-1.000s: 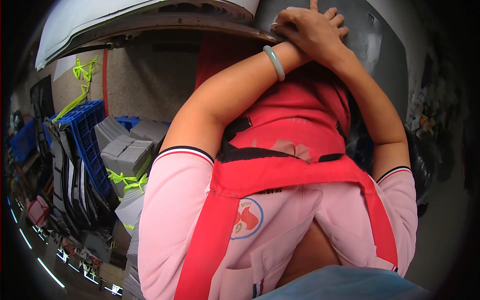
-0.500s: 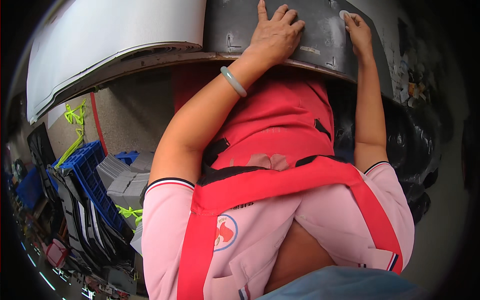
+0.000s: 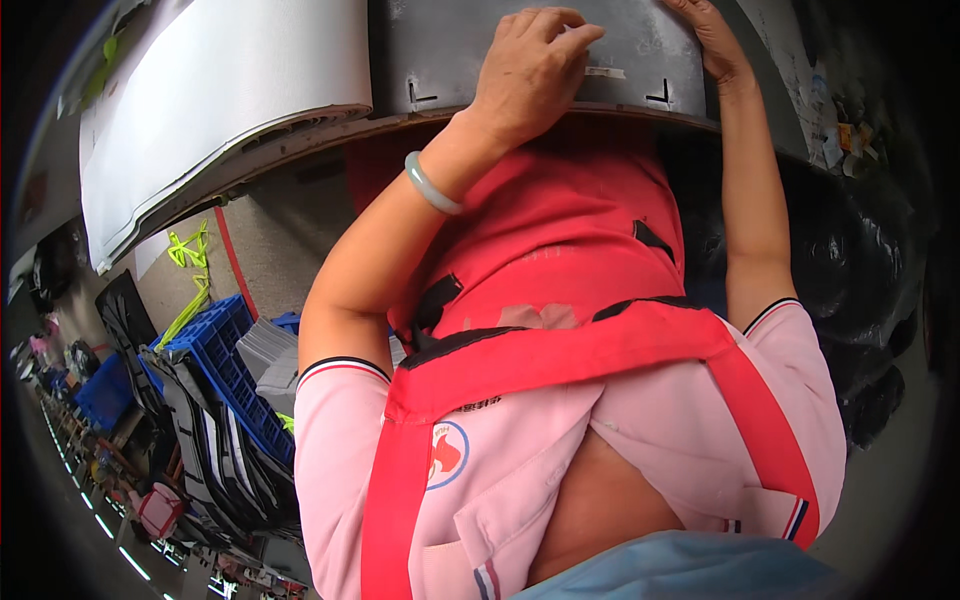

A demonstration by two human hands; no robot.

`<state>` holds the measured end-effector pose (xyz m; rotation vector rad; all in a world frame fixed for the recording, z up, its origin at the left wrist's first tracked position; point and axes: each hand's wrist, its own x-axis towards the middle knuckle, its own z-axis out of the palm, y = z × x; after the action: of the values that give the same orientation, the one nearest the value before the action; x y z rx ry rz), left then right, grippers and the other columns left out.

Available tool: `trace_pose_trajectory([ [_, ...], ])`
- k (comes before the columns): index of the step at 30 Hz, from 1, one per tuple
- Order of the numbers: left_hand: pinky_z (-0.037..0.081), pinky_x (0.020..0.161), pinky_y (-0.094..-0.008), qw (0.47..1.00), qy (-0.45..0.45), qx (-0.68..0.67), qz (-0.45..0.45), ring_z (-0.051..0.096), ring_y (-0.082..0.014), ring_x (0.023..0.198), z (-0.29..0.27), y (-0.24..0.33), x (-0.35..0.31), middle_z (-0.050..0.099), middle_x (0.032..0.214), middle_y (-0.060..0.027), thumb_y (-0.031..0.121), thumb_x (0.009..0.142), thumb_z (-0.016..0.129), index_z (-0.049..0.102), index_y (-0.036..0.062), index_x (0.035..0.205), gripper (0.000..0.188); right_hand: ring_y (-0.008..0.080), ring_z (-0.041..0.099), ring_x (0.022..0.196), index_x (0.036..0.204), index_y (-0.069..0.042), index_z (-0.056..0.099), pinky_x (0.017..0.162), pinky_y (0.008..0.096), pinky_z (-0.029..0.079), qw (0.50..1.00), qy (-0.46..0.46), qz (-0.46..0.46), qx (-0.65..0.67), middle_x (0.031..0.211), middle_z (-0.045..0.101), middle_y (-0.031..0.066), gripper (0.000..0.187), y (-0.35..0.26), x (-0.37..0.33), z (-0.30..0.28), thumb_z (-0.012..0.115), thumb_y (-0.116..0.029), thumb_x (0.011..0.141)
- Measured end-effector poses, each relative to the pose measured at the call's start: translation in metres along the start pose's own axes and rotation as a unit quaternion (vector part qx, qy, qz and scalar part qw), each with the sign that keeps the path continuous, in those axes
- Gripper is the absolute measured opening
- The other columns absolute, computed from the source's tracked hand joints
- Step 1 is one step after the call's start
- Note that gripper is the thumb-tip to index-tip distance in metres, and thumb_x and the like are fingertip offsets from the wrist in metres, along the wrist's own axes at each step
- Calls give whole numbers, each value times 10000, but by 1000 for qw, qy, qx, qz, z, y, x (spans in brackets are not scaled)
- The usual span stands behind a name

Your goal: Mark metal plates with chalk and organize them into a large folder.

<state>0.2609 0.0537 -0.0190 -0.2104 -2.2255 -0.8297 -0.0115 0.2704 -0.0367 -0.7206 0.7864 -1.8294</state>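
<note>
Over the front part of a dark grey panel [image 3: 640, 60] is my left hand [image 3: 530, 75], back up. Its fingers are curled and its thumb points right; whatever they hold, if anything, is hidden. My right hand [image 3: 715, 40] is at the panel's right edge, its fingers reaching up-left. The upper picture edge cuts off its fingertips, so their grip does not show. Black L-shaped corner marks [image 3: 660, 95] and a small pale strip [image 3: 605, 72] are on the panel, which has whitish smudges. No white disc shows in this view now.
Left of the panel, a stack of large white sheets [image 3: 230, 90] overhangs the table's curved front edge [image 3: 400, 118]. Below left stand a blue plastic crate [image 3: 225, 345], grey stacked pieces [image 3: 270, 355] and yellow-green ties [image 3: 190, 250]. Black plastic bags [image 3: 830, 250] lie at the right.
My left hand has gone from spread fingers to curled ones. My right hand, which held a white disc, is now higher in the picture, with its fingertips out of view. The view has shifted.
</note>
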Motion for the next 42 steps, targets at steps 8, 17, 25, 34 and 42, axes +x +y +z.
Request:
trace_pose_trajectory([
  [8, 491, 954, -399, 984, -165, 70, -13, 604, -322, 1097, -28, 4, -26, 686, 1136, -80, 205, 860, 761, 756, 87, 1089, 258, 213, 739, 904, 1212, -40, 694, 848, 363, 600, 949, 304, -60, -56, 1059, 763, 109, 377, -52, 32, 87, 755, -300, 946],
  [17, 496, 973, -400, 946, -310, -37, -85, 602, -348, 1089, -43, -16, -7, 662, 1099, -161, 165, 818, 753, 747, 28, 1091, 306, 227, 744, 894, 1184, -22, 706, 817, 362, 608, 928, 237, -4, 289, 1044, 766, 124, 389, -36, 19, 89, 779, -306, 929],
  [25, 564, 829, -431, 947, -306, 31, -90, 697, -354, 936, -34, -18, -18, 733, 959, -154, 267, 875, 733, 759, 64, 979, 229, 223, 738, 902, 1202, -35, 700, 829, 360, 603, 926, 368, -81, -20, 1060, 760, 115, 395, -22, 18, 92, 797, -286, 912],
  [34, 594, 742, -432, 952, -300, 31, -59, 728, -350, 880, -38, -15, -19, 731, 892, -187, 220, 941, 636, 713, 33, 943, 203, 207, 721, 930, 1233, -33, 683, 864, 356, 589, 937, 334, -77, -73, 1097, 746, 103, 436, -11, 22, 76, 796, -303, 910],
  [42, 578, 812, -471, 895, -423, 127, -68, 704, -398, 914, -36, -7, -18, 725, 958, -213, 204, 970, 584, 688, 91, 1240, 310, 194, 715, 942, 1229, -38, 692, 857, 353, 589, 944, 324, -51, -37, 1097, 744, 86, 442, -5, 21, 83, 797, -329, 914],
])
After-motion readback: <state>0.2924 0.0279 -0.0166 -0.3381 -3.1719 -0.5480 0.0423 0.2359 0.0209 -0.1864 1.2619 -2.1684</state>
